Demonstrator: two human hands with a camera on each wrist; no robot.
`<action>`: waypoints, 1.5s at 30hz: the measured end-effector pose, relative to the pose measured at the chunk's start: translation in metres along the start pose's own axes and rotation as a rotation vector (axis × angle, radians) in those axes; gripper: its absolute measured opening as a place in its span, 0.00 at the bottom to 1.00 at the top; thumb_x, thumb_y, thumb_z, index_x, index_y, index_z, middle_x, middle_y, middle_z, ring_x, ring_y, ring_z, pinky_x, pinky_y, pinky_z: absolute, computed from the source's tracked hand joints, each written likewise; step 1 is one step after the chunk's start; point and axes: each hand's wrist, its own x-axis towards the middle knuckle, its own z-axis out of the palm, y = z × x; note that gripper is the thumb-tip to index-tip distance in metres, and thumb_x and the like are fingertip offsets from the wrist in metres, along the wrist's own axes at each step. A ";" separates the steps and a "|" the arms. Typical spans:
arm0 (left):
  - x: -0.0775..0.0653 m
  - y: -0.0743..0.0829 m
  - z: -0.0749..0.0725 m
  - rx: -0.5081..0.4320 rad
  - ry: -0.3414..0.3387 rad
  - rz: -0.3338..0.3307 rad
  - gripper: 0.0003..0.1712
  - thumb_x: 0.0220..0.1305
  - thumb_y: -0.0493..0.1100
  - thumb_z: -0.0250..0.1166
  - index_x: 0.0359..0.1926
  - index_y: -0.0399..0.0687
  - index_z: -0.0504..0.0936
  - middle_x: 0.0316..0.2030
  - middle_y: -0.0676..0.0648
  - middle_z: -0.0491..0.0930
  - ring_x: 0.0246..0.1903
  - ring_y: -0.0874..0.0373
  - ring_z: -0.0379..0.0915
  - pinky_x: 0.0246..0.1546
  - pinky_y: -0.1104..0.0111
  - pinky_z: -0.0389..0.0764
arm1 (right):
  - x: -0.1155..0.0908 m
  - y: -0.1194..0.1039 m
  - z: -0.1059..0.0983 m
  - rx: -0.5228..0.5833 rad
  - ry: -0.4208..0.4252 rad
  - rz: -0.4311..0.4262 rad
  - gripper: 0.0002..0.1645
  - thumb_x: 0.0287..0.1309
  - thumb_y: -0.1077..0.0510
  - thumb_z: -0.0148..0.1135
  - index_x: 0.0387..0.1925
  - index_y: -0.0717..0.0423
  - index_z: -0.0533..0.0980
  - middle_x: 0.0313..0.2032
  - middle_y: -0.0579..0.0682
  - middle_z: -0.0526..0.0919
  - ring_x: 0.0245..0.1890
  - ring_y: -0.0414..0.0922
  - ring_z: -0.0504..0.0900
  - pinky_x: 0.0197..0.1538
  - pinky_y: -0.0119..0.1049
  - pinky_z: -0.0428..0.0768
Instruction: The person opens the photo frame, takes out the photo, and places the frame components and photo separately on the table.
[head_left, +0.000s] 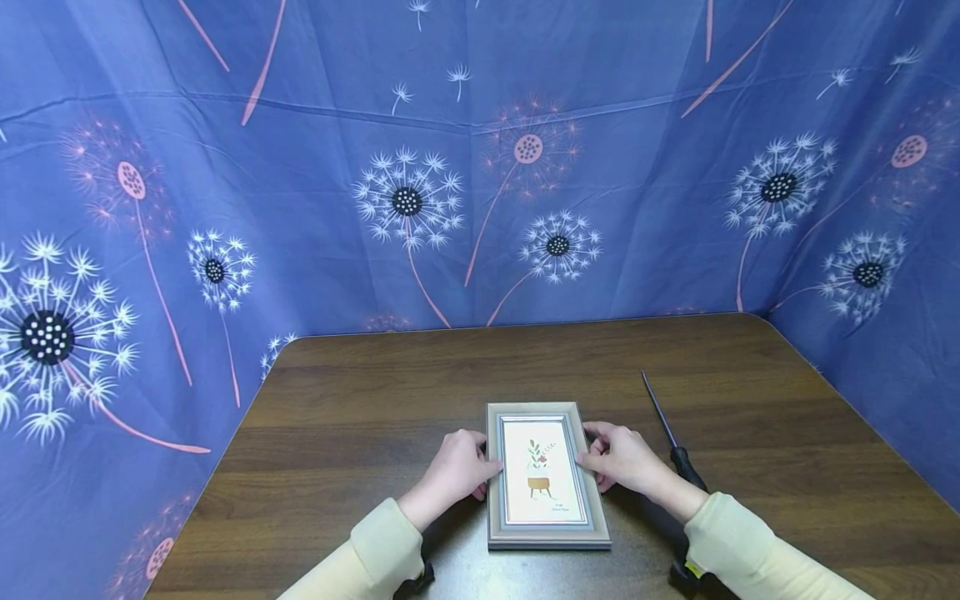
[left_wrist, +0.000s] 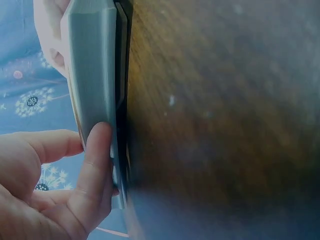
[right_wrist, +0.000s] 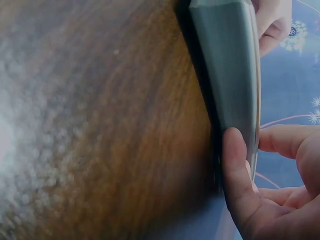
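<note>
A picture frame (head_left: 545, 471) with a beige-grey border stands face up between both hands, showing a printed plant in a brown pot. My left hand (head_left: 459, 467) pinches its left edge, thumb on the front. At the right edge, my right hand (head_left: 624, 458) grips it the same way. In the left wrist view, a fingertip of the left hand (left_wrist: 60, 185) presses the frame's plain side (left_wrist: 92, 75). The right wrist view shows the right hand (right_wrist: 272, 185) likewise on the opposite side (right_wrist: 225, 70). Whether the frame touches the table cannot be told.
A screwdriver (head_left: 661, 412) with a black handle lies right of the frame, its handle partly behind my right forearm. The brown wooden table (head_left: 360, 392) has rounded far corners. A blue dandelion-print cloth (head_left: 315, 208) hangs along its back and sides.
</note>
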 end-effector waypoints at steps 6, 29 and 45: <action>0.000 0.000 0.003 0.019 0.019 0.002 0.29 0.56 0.36 0.67 0.56 0.24 0.71 0.12 0.48 0.76 0.09 0.59 0.75 0.12 0.72 0.77 | 0.001 -0.001 0.001 -0.037 0.031 -0.022 0.36 0.51 0.65 0.66 0.59 0.77 0.63 0.24 0.52 0.74 0.16 0.43 0.78 0.18 0.37 0.82; -0.005 0.010 -0.001 -0.001 0.042 0.006 0.29 0.55 0.34 0.66 0.56 0.22 0.70 0.13 0.50 0.75 0.09 0.59 0.75 0.10 0.71 0.78 | -0.004 -0.015 -0.007 -0.083 0.031 -0.064 0.36 0.50 0.67 0.65 0.59 0.78 0.63 0.22 0.51 0.74 0.14 0.42 0.78 0.17 0.36 0.82; -0.005 0.019 -0.005 0.049 0.089 0.048 0.29 0.55 0.34 0.65 0.56 0.25 0.70 0.12 0.51 0.73 0.08 0.60 0.73 0.09 0.73 0.76 | -0.002 -0.021 -0.011 -0.153 0.074 -0.102 0.35 0.50 0.66 0.65 0.58 0.77 0.64 0.22 0.50 0.73 0.14 0.41 0.78 0.16 0.33 0.81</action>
